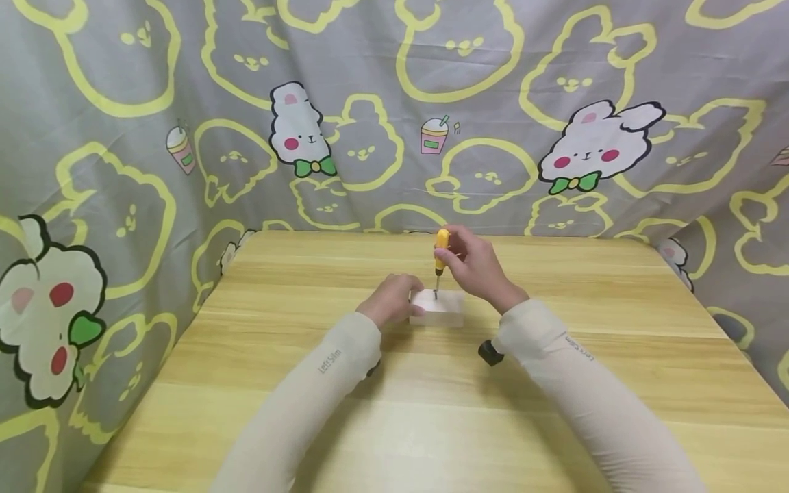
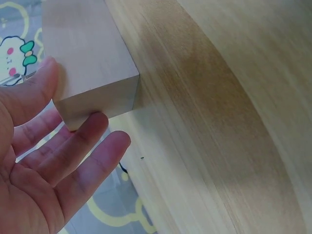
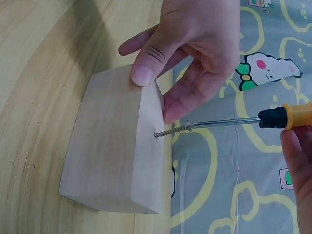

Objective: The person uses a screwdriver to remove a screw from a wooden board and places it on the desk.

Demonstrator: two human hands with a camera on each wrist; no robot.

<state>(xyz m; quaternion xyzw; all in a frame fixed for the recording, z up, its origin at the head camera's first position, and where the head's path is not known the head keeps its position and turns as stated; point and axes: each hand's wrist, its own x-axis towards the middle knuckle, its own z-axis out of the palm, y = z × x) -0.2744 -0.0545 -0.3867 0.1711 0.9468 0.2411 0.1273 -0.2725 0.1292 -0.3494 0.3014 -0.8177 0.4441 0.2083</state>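
Left hand [image 1: 392, 299] has its grip partway open, thumb and fingers holding the left end of a wood block [image 1: 439, 318] on the surface [image 1: 296, 287]. Screw's [image 3: 171, 131] sticking up from the top, screwdriver [image 1: 440, 260] on it, right hand's [image 1: 477, 268] grip pinched around the handle [image 1: 442, 242].

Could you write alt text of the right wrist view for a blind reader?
A screwdriver in the right hand meets a screw sticking out of a pale block that the left hand grips, on a wood-grain table before patterned fabric.
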